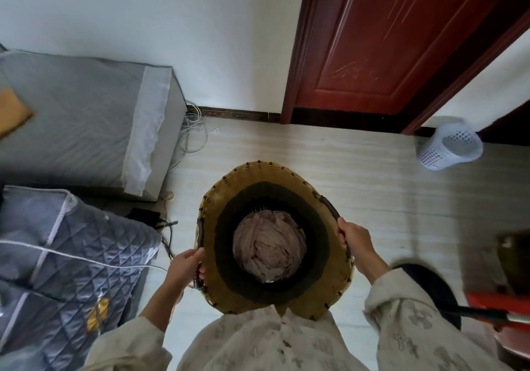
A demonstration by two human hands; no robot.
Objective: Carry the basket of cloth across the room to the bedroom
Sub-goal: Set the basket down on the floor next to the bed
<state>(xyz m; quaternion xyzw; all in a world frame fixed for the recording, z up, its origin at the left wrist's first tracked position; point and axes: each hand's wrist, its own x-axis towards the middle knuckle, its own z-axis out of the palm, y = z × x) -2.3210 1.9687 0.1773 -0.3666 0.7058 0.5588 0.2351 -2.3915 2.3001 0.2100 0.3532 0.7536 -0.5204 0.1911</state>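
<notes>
A round woven bamboo basket (226, 195), tan with a dark band inside, is held in front of my body above the pale floor. Crumpled pinkish cloth (268, 248) lies in its bottom. My left hand (185, 266) grips the rim on the left side. My right hand (354, 241) grips the dark handle on the right rim. Both sleeves are cream with a faint pattern.
A red-brown wooden door (381, 43) stands ahead to the right, with a white perforated bin (448, 144) on the floor beside it. A grey covered box (94, 118) and a quilted grey bundle (66, 267) lie left, with loose cables (192, 135) by the wall. Red and dark objects (493, 304) crowd the right edge.
</notes>
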